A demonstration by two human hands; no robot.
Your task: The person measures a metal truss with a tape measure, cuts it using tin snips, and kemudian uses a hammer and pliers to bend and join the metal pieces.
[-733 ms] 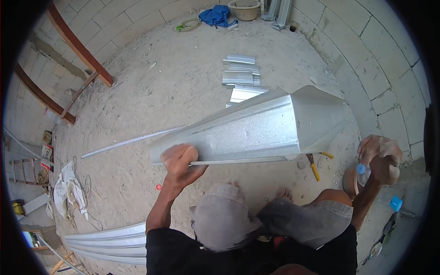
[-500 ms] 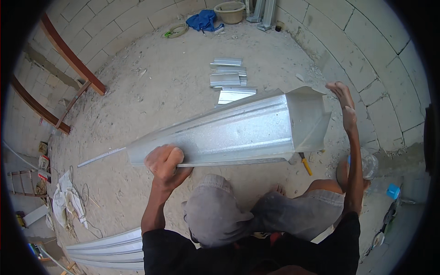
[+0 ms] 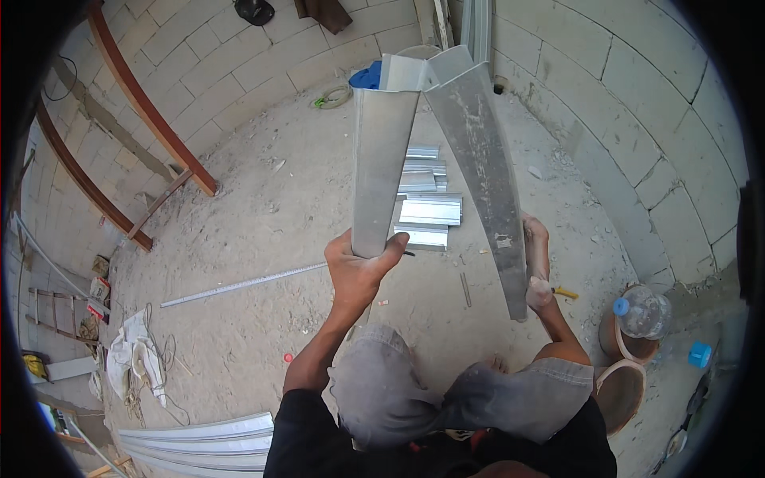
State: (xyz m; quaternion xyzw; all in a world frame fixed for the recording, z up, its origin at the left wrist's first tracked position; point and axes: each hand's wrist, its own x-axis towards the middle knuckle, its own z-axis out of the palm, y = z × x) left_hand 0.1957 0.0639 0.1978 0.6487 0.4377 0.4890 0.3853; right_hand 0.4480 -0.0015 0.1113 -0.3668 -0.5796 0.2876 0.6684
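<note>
A galvanized sheet-metal profile (image 3: 482, 159) stands raised before me, folded at its far upper end so that its two long legs spread toward me in a narrow upside-down V. My left hand (image 3: 360, 267) is closed round the near end of the left leg, thumb on its right side. Along the outer edge of the right leg lies my right hand (image 3: 537, 251), closed against the metal, its fingertips partly hidden behind it. Beyond and between the legs, several short cut metal pieces (image 3: 430, 211) lie in a row on the floor.
A metal ruler (image 3: 239, 285) lies left of my left arm. A yellow-handled tool (image 3: 566, 293) is beside my right wrist. Right of my knee are round pots (image 3: 620, 396) and a clear bottle (image 3: 644, 312). Long metal strips (image 3: 199, 438) lie lower left. Block walls (image 3: 606, 103) enclose the floor.
The profile has swung from lying crosswise to pointing away from me, and now shows two spread legs. My right hand, raised flat and apart before, has come in against the metal.
</note>
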